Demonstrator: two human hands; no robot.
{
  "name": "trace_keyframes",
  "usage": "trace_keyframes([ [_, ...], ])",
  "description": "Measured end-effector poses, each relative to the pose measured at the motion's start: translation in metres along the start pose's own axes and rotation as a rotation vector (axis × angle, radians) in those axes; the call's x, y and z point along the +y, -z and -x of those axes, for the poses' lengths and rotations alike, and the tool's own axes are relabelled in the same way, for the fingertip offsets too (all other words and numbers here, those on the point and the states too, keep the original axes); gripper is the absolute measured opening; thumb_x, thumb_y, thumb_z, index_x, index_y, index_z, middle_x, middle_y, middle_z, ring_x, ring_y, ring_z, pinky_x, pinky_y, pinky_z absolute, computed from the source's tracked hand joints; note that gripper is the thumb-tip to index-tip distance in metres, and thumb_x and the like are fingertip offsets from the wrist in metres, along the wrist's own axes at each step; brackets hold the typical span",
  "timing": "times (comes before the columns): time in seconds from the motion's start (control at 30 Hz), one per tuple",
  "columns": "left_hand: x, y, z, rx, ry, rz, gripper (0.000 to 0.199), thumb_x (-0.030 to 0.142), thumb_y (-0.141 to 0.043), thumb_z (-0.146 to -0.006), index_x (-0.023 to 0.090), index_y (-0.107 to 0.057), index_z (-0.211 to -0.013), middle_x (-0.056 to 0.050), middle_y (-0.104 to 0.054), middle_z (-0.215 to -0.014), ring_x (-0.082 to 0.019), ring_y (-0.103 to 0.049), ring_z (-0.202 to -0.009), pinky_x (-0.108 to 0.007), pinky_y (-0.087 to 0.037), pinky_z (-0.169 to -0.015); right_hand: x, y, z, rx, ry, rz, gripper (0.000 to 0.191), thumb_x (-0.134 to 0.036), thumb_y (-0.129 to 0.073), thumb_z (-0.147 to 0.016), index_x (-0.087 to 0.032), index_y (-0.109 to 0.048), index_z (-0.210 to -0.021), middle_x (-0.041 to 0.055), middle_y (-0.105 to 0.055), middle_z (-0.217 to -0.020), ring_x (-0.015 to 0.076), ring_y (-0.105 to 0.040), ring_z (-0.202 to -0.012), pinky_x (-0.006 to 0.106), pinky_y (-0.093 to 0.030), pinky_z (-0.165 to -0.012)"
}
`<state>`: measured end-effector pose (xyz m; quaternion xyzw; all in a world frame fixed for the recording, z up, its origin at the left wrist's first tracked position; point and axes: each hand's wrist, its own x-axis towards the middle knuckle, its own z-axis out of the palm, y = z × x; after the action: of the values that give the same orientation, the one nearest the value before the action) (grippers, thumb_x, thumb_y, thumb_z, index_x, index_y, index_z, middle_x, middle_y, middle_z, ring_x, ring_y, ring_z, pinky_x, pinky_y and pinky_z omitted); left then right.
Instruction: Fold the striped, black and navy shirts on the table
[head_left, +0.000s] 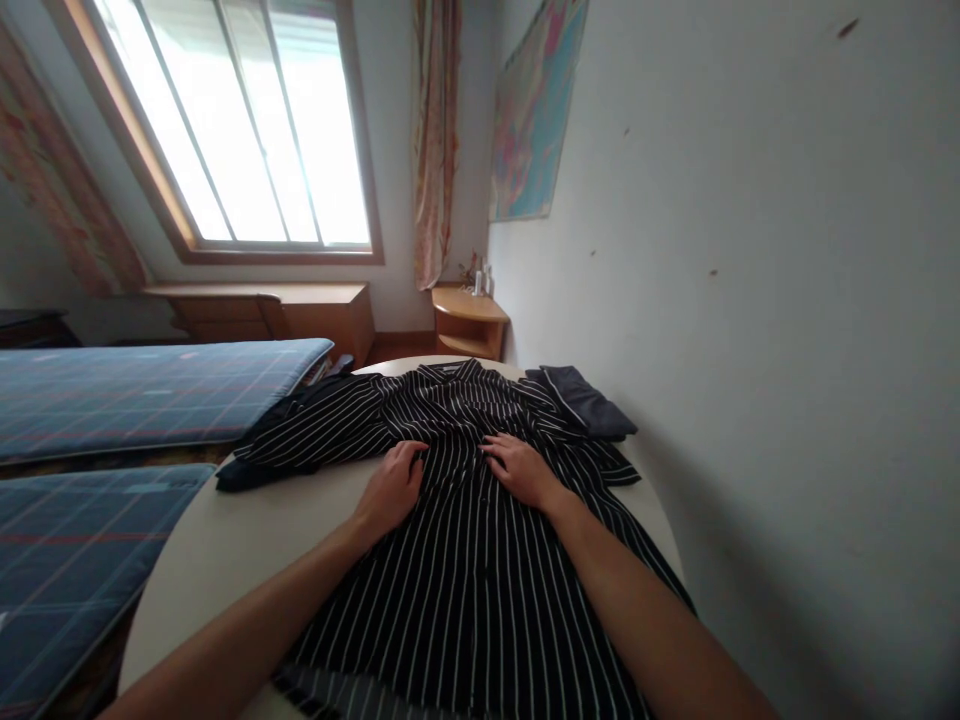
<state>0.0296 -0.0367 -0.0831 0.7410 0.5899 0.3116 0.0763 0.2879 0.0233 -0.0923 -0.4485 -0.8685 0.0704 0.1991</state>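
Bare forearms (300, 580) angled inward, reaching toward tabletop's (247, 540) far edge.
Left hand (393, 484), right hand (520, 468): palms down, apart, fingers loosely bent.

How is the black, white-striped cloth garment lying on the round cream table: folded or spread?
Spread, though wrinkled: the garment lies with its sleeves out to both sides and its collar at the far end.
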Motion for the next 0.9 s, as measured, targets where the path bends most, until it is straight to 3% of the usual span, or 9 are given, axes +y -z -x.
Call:
trace_keyframes([
  [0.1, -0.018, 0.027, 0.017, 0.006, 0.115, -0.113, 0.028, 0.021, -0.037, -0.093, 0.018, -0.056, -0.113, -0.01, -0.064, -0.116, -0.023, -0.061, -0.11, -0.035, -0.045, -0.101, 0.002, 0.001, -0.001, -0.001, -0.021, 0.013, 0.037, -0.021, -0.046, -0.097, -0.023, -0.066, -0.128, 0.0074, -0.058, -0.141, 0.0221, -0.046, -0.136, 0.042, -0.035, -0.115],
  [0.23, -0.03, 0.048, 0.033, -0.179, 0.27, -0.229, 0.022, 0.031, -0.045, -0.091, 0.02, -0.058, -0.105, -0.007, -0.069, -0.1, -0.023, -0.066, -0.095, -0.032, -0.048, -0.085, 0.006, 0.0, -0.003, 0.046, -0.035, 0.034, 0.038, -0.017, -0.045, -0.096, -0.023, -0.067, -0.127, 0.0091, -0.058, -0.139, 0.0217, -0.048, -0.133, 0.041, -0.036, -0.114],
  [0.33, -0.029, 0.053, 0.041, -0.336, 0.238, -0.189, 0.024, 0.042, -0.05, -0.089, 0.022, -0.061, -0.093, -0.003, -0.069, -0.084, -0.021, -0.066, -0.081, -0.029, -0.046, -0.072, 0.009, -0.001, -0.003, 0.087, -0.046, 0.039, 0.039, -0.016, -0.045, -0.096, -0.021, -0.067, -0.127, 0.0102, -0.058, -0.138, 0.0219, -0.05, -0.13, 0.04, -0.038, -0.112],
  [0.5, -0.022, 0.062, 0.046, -0.465, 0.179, -0.184, 0.025, 0.045, -0.054, -0.083, 0.021, -0.06, -0.08, -0.003, -0.068, -0.078, -0.021, -0.062, -0.074, -0.029, -0.039, -0.063, 0.012, -0.002, -0.002, 0.082, -0.061, 0.029, 0.04, -0.016, -0.043, -0.096, -0.019, -0.066, -0.128, 0.0109, -0.059, -0.138, 0.0221, -0.05, -0.129, 0.039, -0.039, -0.112],
  [0.57, -0.023, 0.071, 0.048, -0.586, 0.164, -0.113, 0.025, 0.044, -0.054, -0.081, 0.02, -0.057, -0.075, -0.002, -0.065, -0.072, -0.02, -0.06, -0.069, -0.028, -0.038, -0.06, 0.012, -0.003, -0.002, 0.079, -0.061, 0.022, 0.04, -0.016, -0.043, -0.096, -0.018, -0.066, -0.128, 0.0114, -0.059, -0.137, 0.0223, -0.05, -0.129, 0.039, -0.038, -0.112],
  [0.67, -0.028, 0.088, 0.051, -0.9, 0.192, 0.145, 0.033, 0.052, -0.055, -0.081, 0.021, -0.048, -0.07, 0.001, -0.06, -0.06, -0.016, -0.056, -0.056, -0.025, -0.036, -0.052, 0.012, -0.003, -0.002, 0.08, -0.061, 0.012, 0.041, -0.016, -0.042, -0.095, -0.018, -0.066, -0.128, 0.012, -0.059, -0.137, 0.0226, -0.05, -0.13, 0.04, -0.039, -0.112],
  [0.73, -0.034, 0.096, 0.05, -0.998, 0.223, 0.25, 0.041, 0.059, -0.054, -0.081, 0.021, -0.046, -0.068, 0.002, -0.058, -0.056, -0.014, -0.053, -0.05, -0.024, -0.034, -0.048, 0.012, -0.003, -0.002, 0.082, -0.061, 0.007, 0.04, -0.015, -0.042, -0.095, -0.018, -0.066, -0.128, 0.0122, -0.059, -0.137, 0.023, -0.05, -0.129, 0.041, -0.039, -0.112],
  [0.8, -0.041, 0.096, 0.046, -0.885, 0.241, 0.247, 0.046, 0.064, -0.05, -0.083, 0.02, -0.049, -0.069, 0.0, -0.061, -0.06, -0.014, -0.053, -0.049, -0.024, -0.034, -0.047, 0.011, -0.003, -0.002, 0.085, -0.054, 0.002, 0.04, -0.016, -0.042, -0.095, -0.018, -0.066, -0.128, 0.0126, -0.059, -0.137, 0.0234, -0.051, -0.129, 0.042, -0.039, -0.112],
  [0.9, -0.048, 0.082, 0.037, -0.467, 0.232, 0.136, 0.046, 0.062, -0.046, -0.088, 0.018, -0.061, -0.087, -0.004, -0.068, -0.076, -0.018, -0.062, -0.063, -0.027, -0.045, -0.057, 0.01, -0.003, -0.001, 0.101, -0.03, -0.019, 0.04, -0.019, -0.042, -0.096, -0.019, -0.063, -0.13, 0.012, -0.058, -0.137, 0.0231, -0.05, -0.13, 0.043, -0.038, -0.113],
])
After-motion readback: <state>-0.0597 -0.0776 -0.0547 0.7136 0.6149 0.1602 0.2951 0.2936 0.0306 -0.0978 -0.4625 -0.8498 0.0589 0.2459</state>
